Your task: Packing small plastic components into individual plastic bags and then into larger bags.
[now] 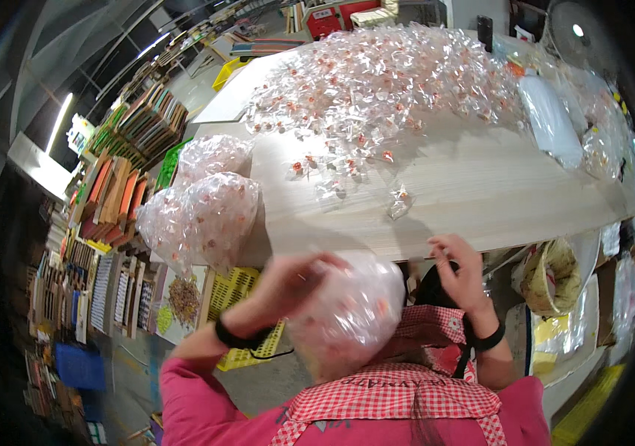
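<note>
Clear, crinkled plastic forms the plump bag, glossy and showing pale contents flecked orange-red, in front of the checked apron, by the near edge of the pale surface. The left hand, blurred, bends its fingers over the bag's upper left side, hiding part of it; whether it grips cannot be told. The right hand, half open with curled fingers, shows nothing in its hold. Beyond, one wrapped piece lies apart; more filled bags bulge at the left, and a broad heap spreads farther back. The bag's long axis runs from the apron toward that heap, leaning slightly right.
</note>
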`<move>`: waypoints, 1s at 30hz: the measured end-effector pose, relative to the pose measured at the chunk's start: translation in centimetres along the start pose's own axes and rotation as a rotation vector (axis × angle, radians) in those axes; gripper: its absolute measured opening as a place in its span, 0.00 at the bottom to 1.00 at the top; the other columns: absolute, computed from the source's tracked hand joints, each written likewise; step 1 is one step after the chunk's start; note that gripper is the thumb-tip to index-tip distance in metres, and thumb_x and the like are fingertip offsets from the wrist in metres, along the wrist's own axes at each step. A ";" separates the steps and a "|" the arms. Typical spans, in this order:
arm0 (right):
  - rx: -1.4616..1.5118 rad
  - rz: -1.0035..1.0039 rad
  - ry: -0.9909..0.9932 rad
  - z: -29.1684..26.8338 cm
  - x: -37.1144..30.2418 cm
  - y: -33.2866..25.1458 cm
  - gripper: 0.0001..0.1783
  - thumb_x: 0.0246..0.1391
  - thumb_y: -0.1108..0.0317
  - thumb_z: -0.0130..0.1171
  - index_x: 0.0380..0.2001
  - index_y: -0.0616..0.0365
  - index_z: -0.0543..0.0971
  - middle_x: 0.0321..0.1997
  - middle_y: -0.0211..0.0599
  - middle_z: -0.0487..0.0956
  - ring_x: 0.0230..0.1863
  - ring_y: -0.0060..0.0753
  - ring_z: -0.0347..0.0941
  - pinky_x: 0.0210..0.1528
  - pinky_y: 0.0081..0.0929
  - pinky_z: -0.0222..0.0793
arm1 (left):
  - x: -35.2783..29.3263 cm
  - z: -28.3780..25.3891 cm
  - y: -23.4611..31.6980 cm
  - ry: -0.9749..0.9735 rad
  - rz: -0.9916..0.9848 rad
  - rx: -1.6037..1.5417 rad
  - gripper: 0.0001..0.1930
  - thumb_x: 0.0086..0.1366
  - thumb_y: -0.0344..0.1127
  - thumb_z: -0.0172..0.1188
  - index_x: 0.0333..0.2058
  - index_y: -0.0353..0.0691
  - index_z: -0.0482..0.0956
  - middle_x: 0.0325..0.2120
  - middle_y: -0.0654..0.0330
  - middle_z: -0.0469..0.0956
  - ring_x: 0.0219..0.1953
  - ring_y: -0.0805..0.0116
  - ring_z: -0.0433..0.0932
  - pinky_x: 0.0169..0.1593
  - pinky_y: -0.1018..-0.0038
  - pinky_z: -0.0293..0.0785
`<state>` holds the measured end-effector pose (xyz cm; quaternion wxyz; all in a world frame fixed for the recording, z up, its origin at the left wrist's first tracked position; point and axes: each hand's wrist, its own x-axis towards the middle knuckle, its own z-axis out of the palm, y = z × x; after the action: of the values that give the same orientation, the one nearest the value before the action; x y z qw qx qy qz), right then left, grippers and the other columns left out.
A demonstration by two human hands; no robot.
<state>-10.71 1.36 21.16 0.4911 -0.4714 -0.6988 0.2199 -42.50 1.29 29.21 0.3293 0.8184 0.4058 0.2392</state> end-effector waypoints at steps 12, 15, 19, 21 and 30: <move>-0.294 -0.032 0.152 0.1 4.2 4.1 0.16 0.44 0.84 0.55 0.38 0.57 0.77 0.34 0.40 0.75 0.36 0.45 0.73 0.37 0.35 0.70 | 16.1 -33.0 -6.5 0.891 0.099 0.896 0.19 0.70 0.34 0.48 0.55 0.31 0.75 0.44 0.51 0.81 0.44 0.63 0.80 0.46 0.69 0.75; -0.422 0.004 0.096 1.6 4.3 5.5 0.17 0.40 0.82 0.58 0.38 0.58 0.77 0.35 0.41 0.74 0.37 0.48 0.71 0.38 0.39 0.69 | 21.2 -38.2 -11.7 0.939 -0.332 1.368 0.19 0.70 0.38 0.49 0.53 0.33 0.76 0.45 0.45 0.80 0.46 0.53 0.80 0.45 0.62 0.76; -0.497 0.015 0.085 1.8 4.3 5.7 0.17 0.38 0.81 0.58 0.36 0.59 0.77 0.34 0.40 0.74 0.37 0.48 0.72 0.38 0.41 0.69 | 24.9 -42.2 -23.1 0.907 -0.462 1.307 0.21 0.65 0.42 0.56 0.52 0.33 0.75 0.44 0.45 0.80 0.46 0.46 0.80 0.48 0.57 0.76; -0.556 0.042 0.118 2.0 4.2 6.0 0.17 0.34 0.81 0.58 0.33 0.59 0.77 0.34 0.39 0.74 0.37 0.48 0.72 0.38 0.40 0.68 | 27.8 -40.6 -29.2 0.813 -0.665 1.146 0.22 0.63 0.42 0.58 0.49 0.31 0.76 0.44 0.44 0.80 0.47 0.45 0.79 0.51 0.57 0.75; -0.615 0.169 0.030 2.0 4.7 4.8 0.18 0.29 0.84 0.55 0.31 0.62 0.75 0.35 0.42 0.72 0.36 0.52 0.70 0.37 0.42 0.67 | 38.2 -33.2 -41.5 0.586 -0.626 0.920 0.20 0.54 0.36 0.52 0.37 0.24 0.80 0.40 0.32 0.78 0.49 0.38 0.78 0.51 0.54 0.73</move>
<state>-10.68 8.01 18.87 0.3158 -0.6574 -0.6835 0.0317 -64.13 62.93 25.70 -0.1270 0.6191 0.7609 0.1469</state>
